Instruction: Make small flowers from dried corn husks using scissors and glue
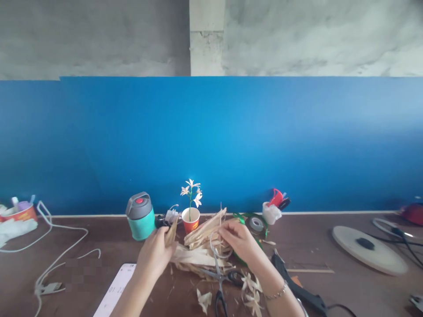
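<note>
The left hand (pixel 155 259) is closed, and it grips a pointed piece of dry husk (pixel 171 232) that stands up out of the fingers. The right hand (pixel 238 241) is almost closed too, and its fingers pinch the top of a pile of husk strips (pixel 201 248). A thin pale wire (pixel 211 243) makes a loop just under these fingers. There is a bracelet (pixel 276 291) on the right wrist.

The pile lies on a brown counter (pixel 363 299), between the two hands. Just in front of it are scissors (pixel 220 281) with black handles, and their blades go under the pile. Small husk flowers (pixel 253 299) lie to the right of the scissors, and one more (pixel 204 300) lies to the left.

Behind the pile stands a red paper cup (pixel 191 221) with a pale flower (pixel 191 191) upright in it. To the left of the cup is a teal flask (pixel 140 218) with a grey lid. To the right is a roll of green ribbon (pixel 256 224). A black glue gun (pixel 299 288) lies beside the right arm, and a phone (pixel 114 293) lies under the left arm. Farther right there is a round wooden disc (pixel 368 248).
</note>
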{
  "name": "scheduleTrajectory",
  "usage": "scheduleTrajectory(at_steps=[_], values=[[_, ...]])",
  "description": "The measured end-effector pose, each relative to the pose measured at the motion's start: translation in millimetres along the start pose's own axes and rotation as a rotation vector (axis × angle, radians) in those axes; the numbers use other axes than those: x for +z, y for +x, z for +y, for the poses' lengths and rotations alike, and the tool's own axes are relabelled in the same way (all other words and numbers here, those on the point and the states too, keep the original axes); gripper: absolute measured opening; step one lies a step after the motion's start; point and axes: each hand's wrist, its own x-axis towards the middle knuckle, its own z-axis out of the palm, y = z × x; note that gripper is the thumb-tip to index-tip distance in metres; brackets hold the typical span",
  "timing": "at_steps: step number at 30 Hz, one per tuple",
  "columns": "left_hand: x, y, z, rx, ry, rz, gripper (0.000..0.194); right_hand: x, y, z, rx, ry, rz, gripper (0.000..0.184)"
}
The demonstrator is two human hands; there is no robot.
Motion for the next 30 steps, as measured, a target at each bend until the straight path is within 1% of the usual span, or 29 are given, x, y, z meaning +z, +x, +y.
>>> scheduleTrajectory(at_steps=[1, 2, 4, 6, 7, 9, 10, 13, 15, 18, 20, 26, 30], values=[[1.3, -1, 1, 0.062, -0.015, 0.058, 0.024, 4, -2, -4, 0.018, 0.039, -0.040, 0.023], [3.1, -4, 6, 0.116, -0.069, 0.060, 0.028, 9, -5, -9, 0.028, 0.060, -0.072, 0.023], [7.9, -14, 19, 0.160, -0.245, -0.087, 0.026, 17, -10, -18, 0.035, 0.062, -0.110, 0.021], [14.0, -25, 34, 0.107, -0.417, -0.274, 0.026, 23, -16, -25, 0.019, 0.032, -0.136, 0.019], [17.3, -30, 40, 0.050, -0.483, -0.324, 0.027, 26, -18, -28, 0.002, 0.011, -0.145, 0.018], [23.4, -37, 47, -0.069, -0.555, -0.349, 0.030, 31, -22, -31, -0.041, -0.031, -0.150, 0.016], [25.9, -38, 48, -0.099, -0.563, -0.353, 0.031, 33, -23, -32, -0.061, -0.051, -0.140, 0.015], [29.0, -39, 47, -0.113, -0.600, -0.325, 0.031, 38, -25, -33, -0.064, -0.054, -0.123, 0.016], [27.5, -38, 48, -0.121, -0.671, -0.313, 0.030, 38, -25, -33, -0.041, 0.014, -0.170, 0.018], [22.7, -39, 52, -0.199, -0.770, -0.336, 0.030, 37, -23, -32, -0.007, 0.140, -0.272, 0.019], [19.8, -40, 56, -0.242, -0.792, -0.357, 0.032, 36, -21, -31, 0.022, 0.176, -0.298, 0.020], [18.1, -41, 59, -0.262, -0.797, -0.393, 0.031, 37, -20, -24, 0.120, 0.226, -0.236, 0.012], [18.8, -41, 57, -0.270, -0.789, -0.400, 0.026, 38, -20, -20, 0.169, 0.224, -0.201, 0.011]])
